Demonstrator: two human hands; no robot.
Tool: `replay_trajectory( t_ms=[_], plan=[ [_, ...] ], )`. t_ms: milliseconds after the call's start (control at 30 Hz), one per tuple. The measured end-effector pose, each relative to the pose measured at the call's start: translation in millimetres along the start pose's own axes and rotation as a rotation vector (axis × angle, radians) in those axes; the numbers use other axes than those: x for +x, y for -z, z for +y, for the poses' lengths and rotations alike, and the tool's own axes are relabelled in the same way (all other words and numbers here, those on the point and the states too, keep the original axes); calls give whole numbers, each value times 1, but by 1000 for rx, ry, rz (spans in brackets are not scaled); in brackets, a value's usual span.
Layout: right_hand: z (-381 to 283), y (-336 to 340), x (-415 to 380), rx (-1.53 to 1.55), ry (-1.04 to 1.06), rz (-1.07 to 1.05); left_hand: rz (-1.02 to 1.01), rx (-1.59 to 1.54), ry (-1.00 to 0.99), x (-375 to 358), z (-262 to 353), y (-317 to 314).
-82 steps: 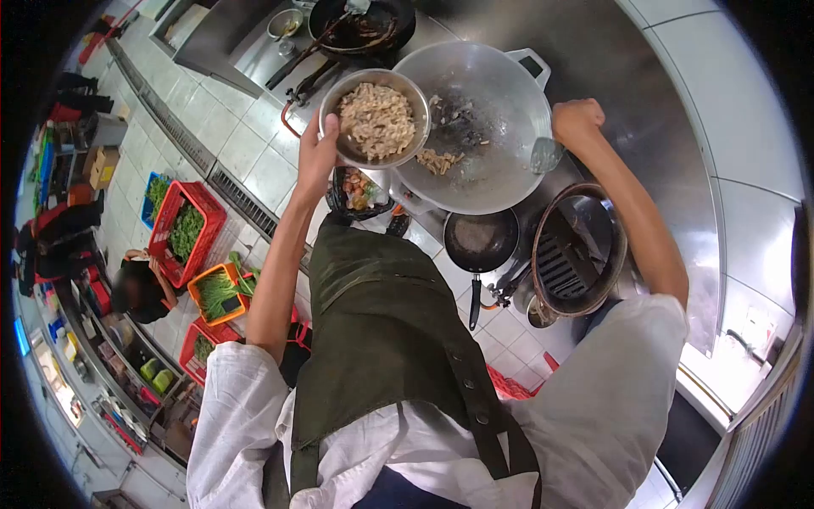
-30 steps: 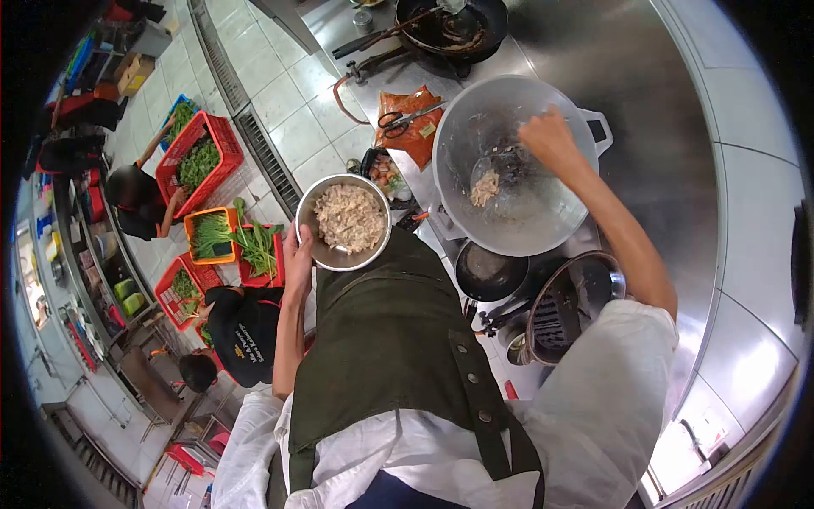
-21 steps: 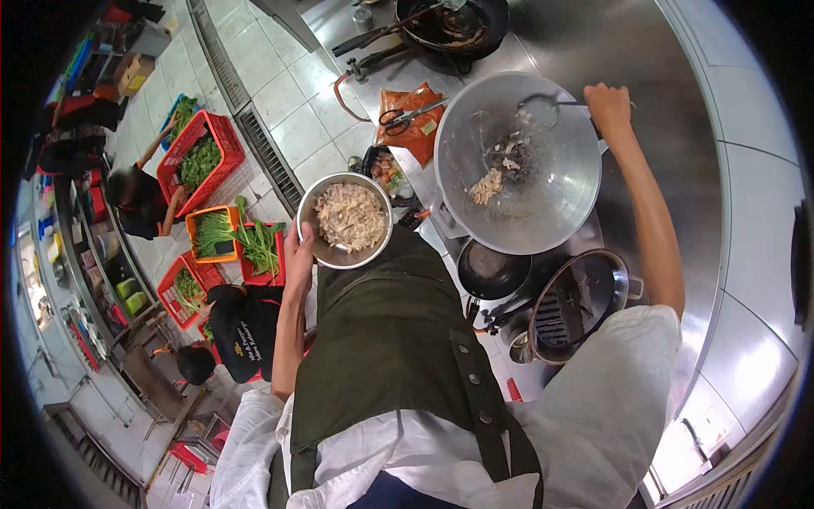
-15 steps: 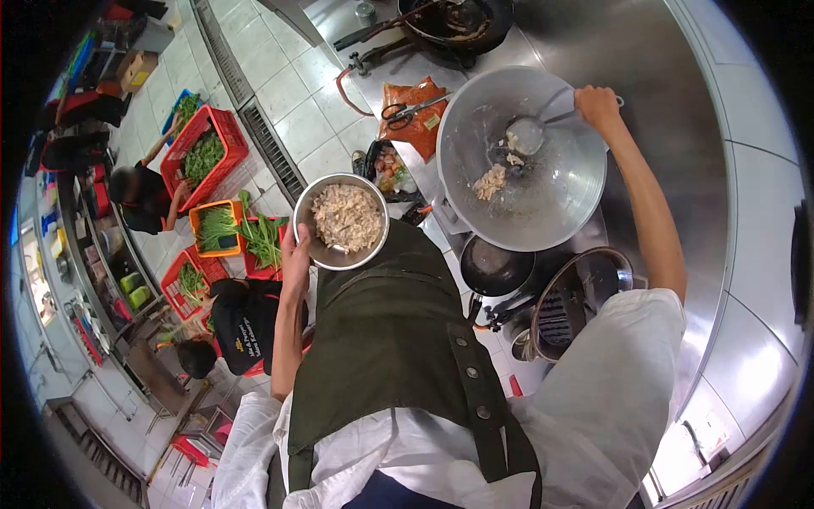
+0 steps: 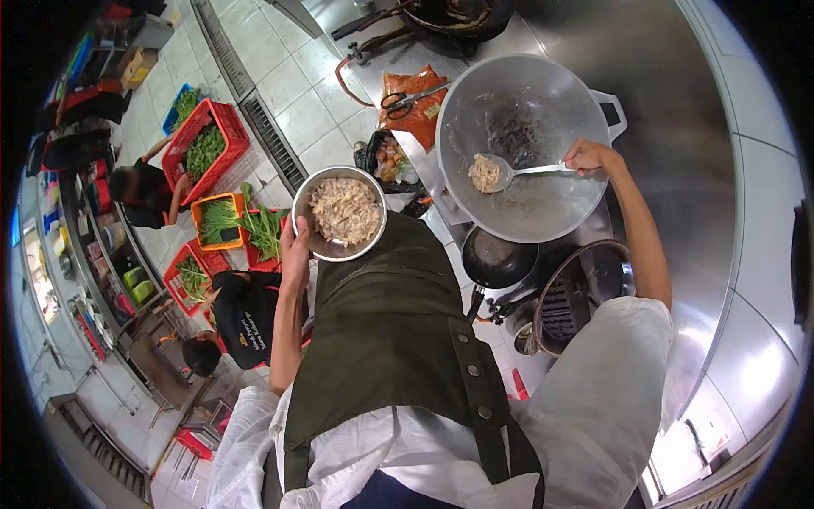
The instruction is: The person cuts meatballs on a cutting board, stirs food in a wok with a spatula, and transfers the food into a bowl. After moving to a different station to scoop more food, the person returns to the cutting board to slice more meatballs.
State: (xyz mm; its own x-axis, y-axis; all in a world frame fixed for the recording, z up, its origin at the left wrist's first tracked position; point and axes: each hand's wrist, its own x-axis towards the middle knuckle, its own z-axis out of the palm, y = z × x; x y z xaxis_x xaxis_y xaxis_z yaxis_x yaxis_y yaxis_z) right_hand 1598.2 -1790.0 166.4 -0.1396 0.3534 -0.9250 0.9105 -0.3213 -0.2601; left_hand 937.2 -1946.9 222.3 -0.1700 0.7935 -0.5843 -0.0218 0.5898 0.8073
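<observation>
My left hand [image 5: 297, 252] grips the rim of a steel bowl [image 5: 381, 233] in front of my apron. Inside the bowl is a heap of pale, chunky food mixture [image 5: 346, 210]. My right hand [image 5: 588, 158] is closed around the handle of a ladle [image 5: 543, 169] over a large grey metal wok [image 5: 551, 216]. A lump of the same-looking mixture [image 5: 485, 173] sits at the ladle's head, towards the wok's left side. Dark scorched marks cover the wok's middle.
Scissors [image 5: 407, 102] lie on an orange-red packet [image 5: 417, 120] beside the wok. A black pan [image 5: 498, 257] and a large pot [image 5: 585, 297] stand nearer me. Two people work at the left among red crates [image 5: 227, 127] of greens. A dark wok [image 5: 458, 19] is at the top.
My right hand has come down and left with the ladle, which has swung from the wok's upper part to its left side and gathered the mixture. The bowl has shifted slightly upward.
</observation>
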Motion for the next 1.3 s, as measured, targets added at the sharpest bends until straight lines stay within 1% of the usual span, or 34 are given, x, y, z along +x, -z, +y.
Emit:
replay_trajectory(
  t_ms=[100, 200, 300, 400, 433, 533, 600, 667, 700, 767, 800, 867, 900, 933, 1000, 1033, 1067, 1100, 1167, 1200, 1300],
  plan=[
    [5, -20, 2, 120, 97, 4, -10, 28, -49, 6, -2, 1],
    [-4, -33, 4, 217, 137, 12, -11, 88, 4, 10, 4, 4],
    [-8, -48, 14, 240, 186, 169, -9, 144, -4, 17, 15, 0],
    [-15, -61, 12, 238, 318, 329, -9, 187, -36, 25, 33, -8],
    [-16, -64, 12, 259, 316, 362, -12, 157, -148, 30, 41, -16],
    [-14, -67, 7, 316, 324, 463, -69, 192, -264, 37, 76, -42],
    [5, -72, 0, 353, 333, 509, -109, 245, -343, 54, 86, -56],
    [23, -71, -22, 356, 313, 547, -122, 317, -422, 63, 103, -86],
    [25, -73, -41, 358, 302, 567, -119, 360, -494, 74, 100, -99],
    [27, -80, -86, 307, 321, 766, -112, 483, -672, 96, 97, -131],
    [26, -84, -111, 281, 323, 867, -172, 474, -655, 105, 98, -149],
    [14, -92, -162, 294, 279, 894, -283, 367, -636, 104, 102, -196],
    [2, -98, -187, 300, 254, 909, -300, 299, -594, 105, 97, -221],
    [-17, -107, -215, 293, 159, 977, -319, 232, -549, 108, 89, -246],
    [-67, -135, -258, 278, -36, 1101, -448, 224, -420, 78, 106, -287],
    [-80, -153, -263, 290, -134, 1185, -484, 131, -378, 74, 101, -309],
    [-90, -173, -261, 348, -148, 1251, -518, 39, -333, 73, 95, -329],
    [-88, -197, -242, 258, -201, 1418, -549, 19, -280, 64, 95, -344],
    [-110, -233, -220, 294, -348, 1562, -598, -16, -177, 47, 102, -368],
    [-113, -247, -205, 302, -284, 1674, -622, -36, -164, 39, 104, -378],
    [-120, -269, -189, 358, -332, 1708, -692, -45, -136, 29, 103, -396]
  ],
)
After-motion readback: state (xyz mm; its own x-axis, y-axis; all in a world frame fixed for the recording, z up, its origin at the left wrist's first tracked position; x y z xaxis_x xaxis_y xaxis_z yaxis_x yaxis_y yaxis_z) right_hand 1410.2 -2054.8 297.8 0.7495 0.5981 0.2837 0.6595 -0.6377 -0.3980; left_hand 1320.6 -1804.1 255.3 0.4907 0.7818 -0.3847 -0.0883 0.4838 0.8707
